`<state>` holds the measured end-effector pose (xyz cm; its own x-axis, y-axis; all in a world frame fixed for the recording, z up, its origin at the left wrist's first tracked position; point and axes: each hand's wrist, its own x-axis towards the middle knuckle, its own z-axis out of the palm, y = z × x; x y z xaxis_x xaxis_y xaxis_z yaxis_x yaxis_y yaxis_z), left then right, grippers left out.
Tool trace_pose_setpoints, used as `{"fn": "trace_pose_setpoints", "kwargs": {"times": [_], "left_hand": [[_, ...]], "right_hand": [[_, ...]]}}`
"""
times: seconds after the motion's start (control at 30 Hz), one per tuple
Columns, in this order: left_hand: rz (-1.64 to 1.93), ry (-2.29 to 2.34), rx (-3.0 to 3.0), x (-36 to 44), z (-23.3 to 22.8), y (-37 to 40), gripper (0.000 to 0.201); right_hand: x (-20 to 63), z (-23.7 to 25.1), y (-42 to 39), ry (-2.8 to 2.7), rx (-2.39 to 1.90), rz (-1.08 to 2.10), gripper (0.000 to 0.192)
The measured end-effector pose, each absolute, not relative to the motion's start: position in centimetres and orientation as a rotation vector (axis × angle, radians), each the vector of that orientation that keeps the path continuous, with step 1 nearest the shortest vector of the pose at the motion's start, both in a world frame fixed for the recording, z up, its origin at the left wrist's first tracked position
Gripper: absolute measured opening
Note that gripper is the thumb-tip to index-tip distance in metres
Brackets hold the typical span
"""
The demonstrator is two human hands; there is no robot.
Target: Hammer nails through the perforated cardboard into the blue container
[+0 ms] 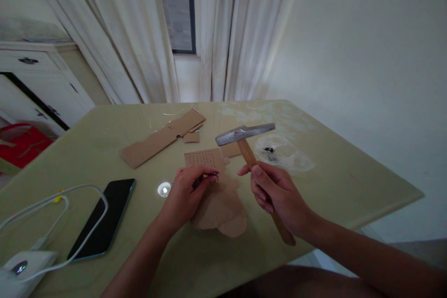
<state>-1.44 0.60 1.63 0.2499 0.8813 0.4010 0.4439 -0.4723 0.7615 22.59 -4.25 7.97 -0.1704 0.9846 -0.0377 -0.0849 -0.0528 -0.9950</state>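
The right hand [279, 198] is wrapped tight around the wooden handle of a hammer [252, 154], its grip clamped about halfway down the shaft, so the metal head hangs raised above the worktop [349, 167] with the handle tilting back toward the person. The left hand [186, 195] rests on a piece of cardboard [218, 205] lying near the middle of the worktop, thumb and forefinger pinched together on a small dark thing at the fingertips, too small to make out. The far end of this cardboard is dotted with rows of little holes. Beyond it lies a longer cardboard strip [159, 138], and to the right of the hammer head a clear plastic bag [284, 153] with something dark inside. Left of the left hand sit a small round shiny object [164, 189], a dark phone [104, 216] face up, and a white cable [56, 195] looping over the phone.
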Motion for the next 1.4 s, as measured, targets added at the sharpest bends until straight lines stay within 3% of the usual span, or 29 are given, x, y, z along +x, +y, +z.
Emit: {"fn": "trace_pose_setpoints", "kwargs": {"times": [0.57,0.87,1.4], "left_hand": [[1.133,1.214,2.088,-1.3,1.8,0.6,0.017],[1.130,1.263,2.068,-1.0,1.8,0.4,0.013],[1.132,1.300,2.038,-1.1,1.9,0.5,0.006]], "right_hand": [[23.1,8.6,-4.0,-1.310,-1.206,1.384,0.046],[25.5,12.5,-4.0,-2.105,-1.445,0.889,0.042],[24.9,14.4,-4.4,-2.221,-1.571,0.694,0.044]]}}
